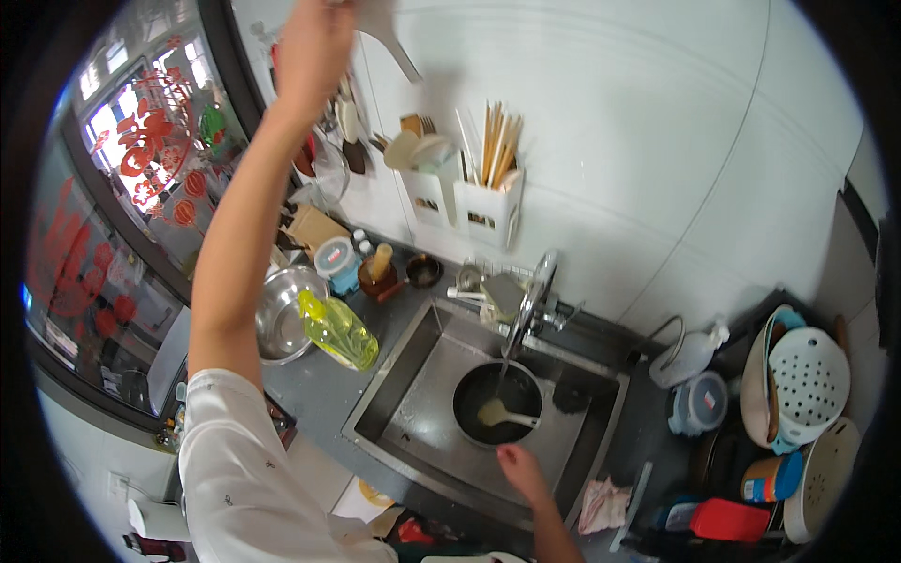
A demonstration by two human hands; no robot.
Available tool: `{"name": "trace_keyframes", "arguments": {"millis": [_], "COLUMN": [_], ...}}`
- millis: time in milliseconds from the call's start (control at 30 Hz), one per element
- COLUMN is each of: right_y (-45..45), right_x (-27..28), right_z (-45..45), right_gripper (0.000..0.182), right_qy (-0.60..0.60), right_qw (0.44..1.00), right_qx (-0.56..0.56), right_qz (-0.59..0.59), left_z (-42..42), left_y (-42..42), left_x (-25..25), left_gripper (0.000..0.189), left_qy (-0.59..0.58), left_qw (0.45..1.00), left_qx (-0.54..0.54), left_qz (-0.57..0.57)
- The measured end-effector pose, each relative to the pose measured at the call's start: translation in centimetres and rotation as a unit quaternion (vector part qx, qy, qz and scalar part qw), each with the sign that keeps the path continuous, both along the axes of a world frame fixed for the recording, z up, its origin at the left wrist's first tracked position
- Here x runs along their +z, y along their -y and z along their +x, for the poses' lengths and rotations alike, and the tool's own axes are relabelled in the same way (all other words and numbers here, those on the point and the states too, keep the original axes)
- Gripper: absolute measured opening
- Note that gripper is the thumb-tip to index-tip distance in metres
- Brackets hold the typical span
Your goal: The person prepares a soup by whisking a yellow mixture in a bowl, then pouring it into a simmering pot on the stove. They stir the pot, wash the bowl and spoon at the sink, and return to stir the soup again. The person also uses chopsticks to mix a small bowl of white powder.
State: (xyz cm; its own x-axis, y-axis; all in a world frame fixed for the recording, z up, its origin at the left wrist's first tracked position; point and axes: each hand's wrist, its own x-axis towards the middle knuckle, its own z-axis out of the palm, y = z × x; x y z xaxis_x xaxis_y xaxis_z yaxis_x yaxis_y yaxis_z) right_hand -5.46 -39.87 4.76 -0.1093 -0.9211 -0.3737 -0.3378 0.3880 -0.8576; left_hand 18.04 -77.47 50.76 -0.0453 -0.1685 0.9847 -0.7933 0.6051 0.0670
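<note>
My left hand is raised high against the tiled wall, its fingers partly cut off by the top edge. Beside it is a pale flat utensil with its narrow end pointing down; whether I hold it is unclear. My right hand is low over the sink, fingers curled, at the near rim of a dark round pan. A handle under it cannot be made out. Inside the pan lies a pale ladle or scoop. Water runs from the chrome faucet into the pan, which stands in the steel sink.
Left of the sink are a yellow-green soap bottle and a steel bowl. White holders with chopsticks and utensils hang on the wall. On the right are a pink cloth, a lidded container and a white colander.
</note>
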Motion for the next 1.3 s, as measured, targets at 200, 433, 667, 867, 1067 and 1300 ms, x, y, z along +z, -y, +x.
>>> {"name": "trace_keyframes", "arguments": {"millis": [200,433,667,867,1067,1300], "right_y": [3.3,6.7,11.5,12.1,11.7,11.4], "right_x": [10.3,7.8,-5.3,-2.4,-6.7,-6.2], "right_z": [2.7,5.4,2.3,2.0,1.8,4.0], "right_gripper": [0.016,0.043,0.045,0.049,0.043,0.026], "right_qy": [0.077,0.176,-0.130,0.293,0.338,0.296], "right_qw": [0.972,0.963,0.972,0.917,0.906,0.916], "right_qx": [-0.036,-0.066,-0.161,-0.158,-0.163,-0.255], "right_qz": [-0.219,-0.195,-0.108,0.218,0.196,0.095], "left_z": [2.1,-3.6,-11.5,-12.7,-14.3,-13.1], "left_y": [-12.6,-18.7,-20.0,-17.3,-17.7,-16.0], "left_x": [-10.3,-32.4,-46.9,-50.6,-53.9,-54.6], "left_gripper": [0.020,0.019,0.024,0.021,0.022,0.018], "left_qy": [-0.079,0.084,-0.121,-0.365,-0.231,-0.154], "left_qw": [0.987,0.747,0.666,0.240,0.467,0.482], "left_qx": [-0.102,-0.184,-0.278,-0.514,-0.355,-0.394], "left_qz": [0.097,0.633,0.682,0.738,0.777,0.767]}}
